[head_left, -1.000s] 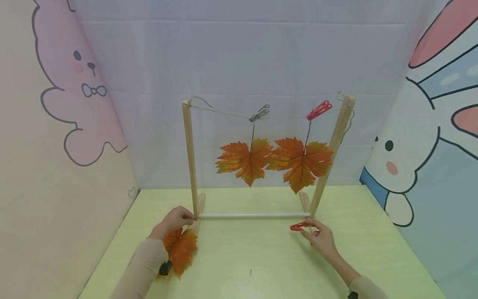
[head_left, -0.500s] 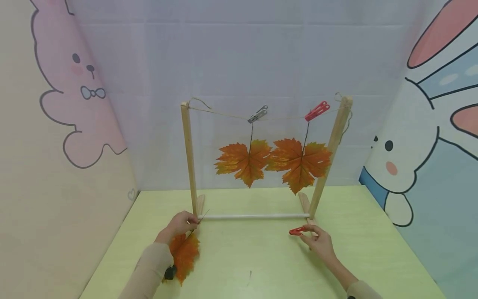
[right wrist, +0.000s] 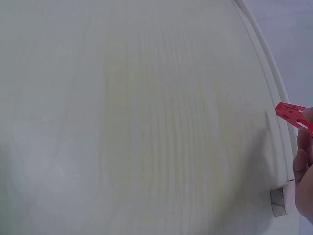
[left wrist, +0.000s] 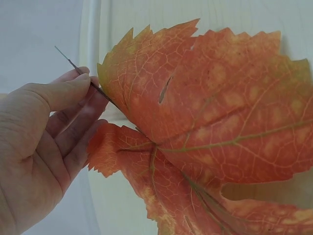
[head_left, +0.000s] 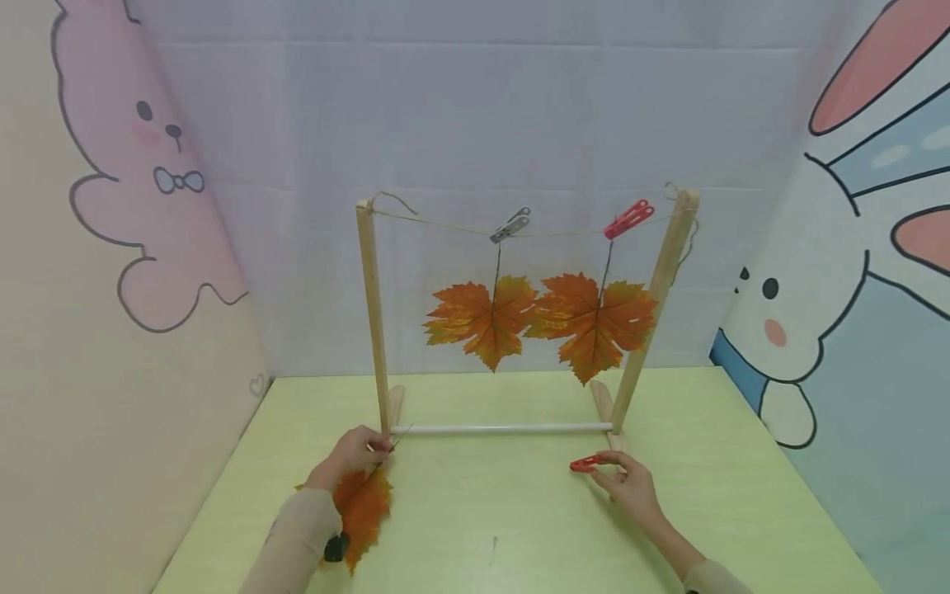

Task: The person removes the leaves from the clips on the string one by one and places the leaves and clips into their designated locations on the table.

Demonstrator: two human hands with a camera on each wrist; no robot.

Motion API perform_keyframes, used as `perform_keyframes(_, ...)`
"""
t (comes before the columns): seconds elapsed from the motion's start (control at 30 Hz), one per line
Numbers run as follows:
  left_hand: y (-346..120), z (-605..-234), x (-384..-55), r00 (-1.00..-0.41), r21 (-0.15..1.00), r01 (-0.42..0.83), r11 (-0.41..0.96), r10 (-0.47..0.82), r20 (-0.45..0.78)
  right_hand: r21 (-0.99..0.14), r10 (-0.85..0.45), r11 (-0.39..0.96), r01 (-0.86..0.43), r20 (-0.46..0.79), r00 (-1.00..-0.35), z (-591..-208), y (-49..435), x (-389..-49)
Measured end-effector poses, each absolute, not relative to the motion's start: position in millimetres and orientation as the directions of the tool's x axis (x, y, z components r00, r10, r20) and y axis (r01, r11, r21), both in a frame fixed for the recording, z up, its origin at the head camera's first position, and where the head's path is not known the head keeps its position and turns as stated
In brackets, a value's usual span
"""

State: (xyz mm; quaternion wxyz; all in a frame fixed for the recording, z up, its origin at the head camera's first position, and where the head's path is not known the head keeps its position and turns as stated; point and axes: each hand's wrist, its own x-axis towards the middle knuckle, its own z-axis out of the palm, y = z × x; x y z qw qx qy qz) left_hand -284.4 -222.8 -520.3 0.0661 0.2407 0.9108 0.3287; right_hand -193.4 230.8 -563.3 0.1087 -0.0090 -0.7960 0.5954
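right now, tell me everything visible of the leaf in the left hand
The leaf is orange-red, yellowish at some edges, with jagged lobes, paler veins and a slit-like mark; it looks like thin fabric. The left hand pinches its thin dark stem, whose tip pokes out beyond. It bends near its base and, in the head view, is partly hidden by the sleeve; whether it touches the table is unclear.

Downward head view, close wrist views, right sharing held clothespin (head_left: 584,464)

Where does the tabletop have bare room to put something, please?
Free: tabletop between left hand and right hand, in front of white rod; also right of the right upright. Crowded: left upright's foot, near left hand and maple leaf.
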Motion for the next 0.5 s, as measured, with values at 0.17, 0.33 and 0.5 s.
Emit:
perform_keyframes(0.17, -225.5, -523.2, -282.5, -0.895, 0.637, 0.348, 0.688, 0.445, 0.008, -0.950, 0.141, 0.297, -0.097, 0.144, -0.979, -563.3, 228.2, -194.6)
perform_keyframes(0.33, -223.4, -523.5, -279.5, -0.935, 0.629, 0.244, 0.738, 0.352, -0.051, -0.928, 0.149, 0.364, -0.074, 0.136, -0.979, -566.5, 228.0, -196.4)
perform_keyframes(0.5, -220.1, -521.4, -275.6, -0.951, 0.596, 0.200, 0.778, 0.301, -0.074, -0.865, 0.157, 0.496, -0.069, 0.168, -0.973, -569.9, 229.0, -197.9)
